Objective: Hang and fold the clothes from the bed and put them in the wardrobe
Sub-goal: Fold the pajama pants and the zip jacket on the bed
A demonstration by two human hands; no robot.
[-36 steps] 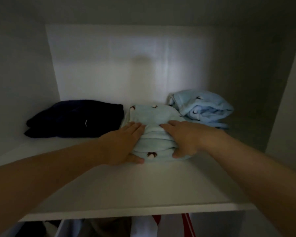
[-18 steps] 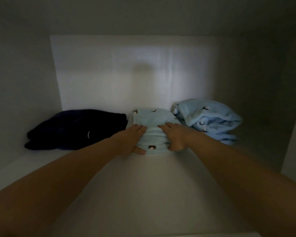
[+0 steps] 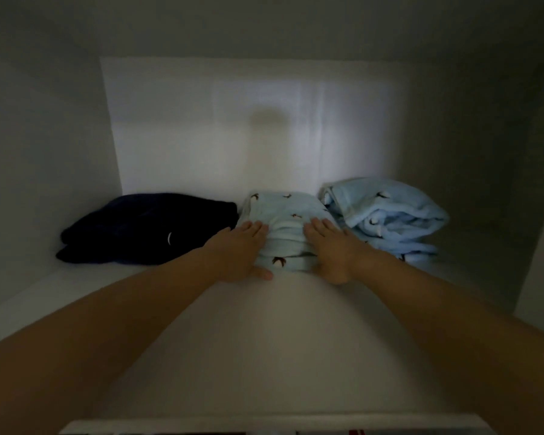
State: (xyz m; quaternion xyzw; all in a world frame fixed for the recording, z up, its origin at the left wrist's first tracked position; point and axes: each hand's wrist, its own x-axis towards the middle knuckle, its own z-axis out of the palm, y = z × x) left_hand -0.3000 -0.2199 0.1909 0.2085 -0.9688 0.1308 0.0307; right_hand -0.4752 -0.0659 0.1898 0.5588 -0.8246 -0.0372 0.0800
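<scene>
A folded light blue garment (image 3: 283,215) with small dark motifs lies at the back of the white wardrobe shelf (image 3: 264,356). My left hand (image 3: 237,257) holds its left front side, fingers flat on top and thumb under the front edge. My right hand (image 3: 330,249) holds the right front side the same way, though its thumb is mostly hidden. A folded navy garment (image 3: 148,229) lies just to the left, touching the bundle. Another folded light blue fleece garment (image 3: 387,215) sits just to the right.
The wardrobe's back panel (image 3: 233,136) stands right behind the three bundles, with side walls left and right. Bare shelf stretches from the bundles to the front edge (image 3: 264,423). Bits of hanging clothes (image 3: 355,432) show below that edge.
Both hands slid the light blue bundle deeper along the shelf, into the gap between the navy garment and the other blue one. My view has moved further into the compartment.
</scene>
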